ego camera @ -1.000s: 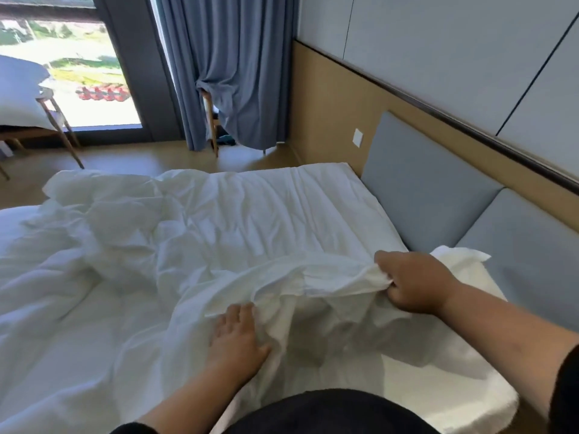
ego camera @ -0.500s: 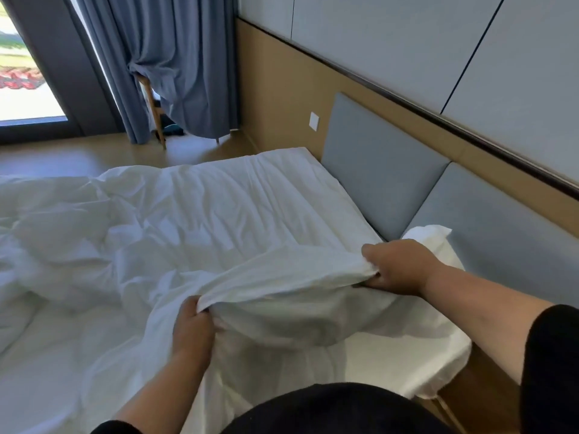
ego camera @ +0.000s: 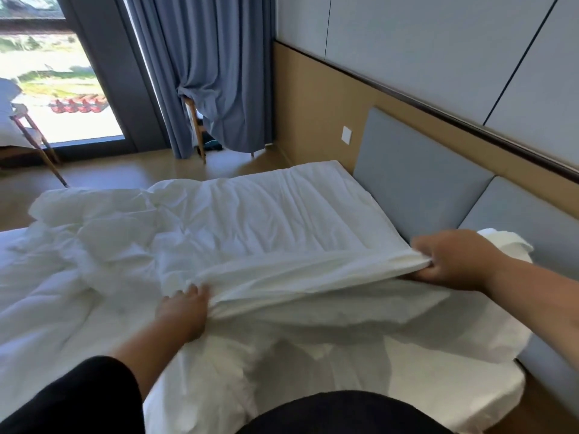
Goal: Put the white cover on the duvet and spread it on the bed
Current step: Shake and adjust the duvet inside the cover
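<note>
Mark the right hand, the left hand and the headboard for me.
right hand (ego camera: 451,261), head view, back of the hand.
left hand (ego camera: 185,308), head view, back of the hand.
headboard (ego camera: 416,186), head view, left grey panel.

— Where's the right hand (ego camera: 451,261)?
— Reaching in from the right, bare forearm stretched out, fingers curled tight around a bunched edge of white cover (ego camera: 313,270).
— And the left hand (ego camera: 185,311)?
— Lower, black sleeve at the elbow, fingers tucked into the same edge, gripping it.

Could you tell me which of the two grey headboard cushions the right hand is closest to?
The nearer cushion: the right hand overlaps its lower corner, while the farther cushion lies beyond.
</note>
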The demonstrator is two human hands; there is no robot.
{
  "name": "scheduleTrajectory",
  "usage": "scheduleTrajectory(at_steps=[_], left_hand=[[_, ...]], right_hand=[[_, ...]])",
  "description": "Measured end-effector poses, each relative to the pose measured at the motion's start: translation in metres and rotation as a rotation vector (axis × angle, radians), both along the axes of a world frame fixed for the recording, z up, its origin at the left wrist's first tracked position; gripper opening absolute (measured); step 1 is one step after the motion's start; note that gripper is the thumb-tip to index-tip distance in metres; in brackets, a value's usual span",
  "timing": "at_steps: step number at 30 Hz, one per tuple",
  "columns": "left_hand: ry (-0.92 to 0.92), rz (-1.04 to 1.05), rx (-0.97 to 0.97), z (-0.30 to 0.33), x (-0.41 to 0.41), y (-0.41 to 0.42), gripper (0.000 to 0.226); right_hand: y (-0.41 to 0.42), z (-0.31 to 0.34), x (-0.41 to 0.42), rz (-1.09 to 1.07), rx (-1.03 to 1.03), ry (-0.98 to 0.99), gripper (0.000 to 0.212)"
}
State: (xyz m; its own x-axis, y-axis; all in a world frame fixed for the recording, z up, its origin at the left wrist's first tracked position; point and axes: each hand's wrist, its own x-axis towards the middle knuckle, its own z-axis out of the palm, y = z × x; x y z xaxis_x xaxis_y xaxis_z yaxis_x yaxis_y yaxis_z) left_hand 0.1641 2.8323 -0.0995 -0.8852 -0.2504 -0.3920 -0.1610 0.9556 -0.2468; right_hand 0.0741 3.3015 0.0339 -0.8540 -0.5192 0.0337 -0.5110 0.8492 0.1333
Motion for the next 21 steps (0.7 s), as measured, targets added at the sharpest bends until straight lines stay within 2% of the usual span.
scheduleTrajectory(at_steps=[1,3,4,5,7,9,12,15,17,19,21], left_hand=[[-0.068,0.028,0.018,-0.010,0.006,0.012,0.068],[-0.107,0.054,0.110,-0.016,0.014,0.039,0.099],[-0.067,0.044,0.173,-0.013,0.018,0.055,0.112],[0.022,0.002,0.240,-0.008,0.019,0.070,0.115],[0.237,-0.187,0.372,0.002,0.017,0.100,0.107],[0.280,-0.344,0.537,0.014,0.008,0.122,0.101],[0.283,-0.218,0.764,0.017,-0.025,0.121,0.068],[0.221,-0.203,0.733,0.022,-0.051,0.112,0.033],[0.208,-0.227,0.760,0.023,-0.055,0.107,0.021],[0.312,-0.162,0.803,0.030,-0.058,0.102,0.020],[0.526,-0.055,0.857,0.051,-0.071,0.102,0.020]], right_hand=[[-0.002,-0.003,0.002,0.002,0.026,-0.031,0.059],[-0.008,-0.008,0.004,0.013,0.040,-0.085,0.055],[-0.011,-0.009,0.005,0.018,0.044,-0.105,0.055],[-0.012,-0.010,0.005,0.022,0.051,-0.123,0.054],[-0.014,-0.009,0.006,0.038,0.049,-0.155,0.052],[-0.016,-0.005,0.009,0.077,0.027,-0.170,0.050],[-0.018,0.001,0.018,0.175,-0.018,-0.154,0.044],[-0.016,0.002,0.027,0.229,-0.038,-0.115,0.044],[-0.013,-0.001,0.032,0.225,-0.030,-0.107,0.044],[-0.010,-0.005,0.036,0.173,-0.006,-0.143,0.046],[-0.008,-0.009,0.041,0.137,0.017,-0.176,0.050]])
